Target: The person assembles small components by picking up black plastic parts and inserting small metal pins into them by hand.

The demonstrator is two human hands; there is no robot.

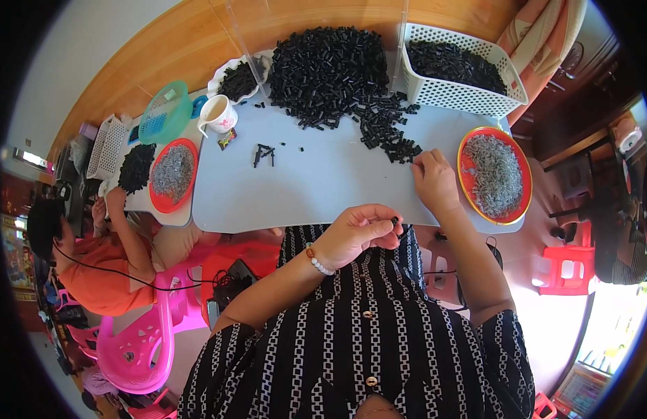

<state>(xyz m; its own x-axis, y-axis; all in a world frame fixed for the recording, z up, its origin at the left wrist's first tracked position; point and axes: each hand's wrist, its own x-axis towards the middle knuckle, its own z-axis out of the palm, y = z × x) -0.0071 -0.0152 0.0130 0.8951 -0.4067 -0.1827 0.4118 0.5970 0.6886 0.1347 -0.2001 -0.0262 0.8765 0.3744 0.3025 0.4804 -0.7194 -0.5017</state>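
Note:
My left hand (358, 236) is raised in front of my striped top, near the table's front edge. Its thumb and fingers pinch a small black piece (395, 221). Over on the right, my right hand (435, 180) rests at the tip of a spill of small black plastic pieces (397, 143). Its fingers are drawn together at the outermost pieces, and whatever lies between them is hidden. Beside that hand stands a red, yellow-rimmed plate of small silvery metal parts (498, 174). A large heap of black pieces (327, 73) covers the back of the table.
A white perforated basket (470, 101) holds more black pieces. A cup (217, 114), a small packet (227, 139) and several joined black pieces (263, 154) lie left on the grey table (302, 199). Another person in orange (107, 272) works at the left beside a pink chair (138, 349).

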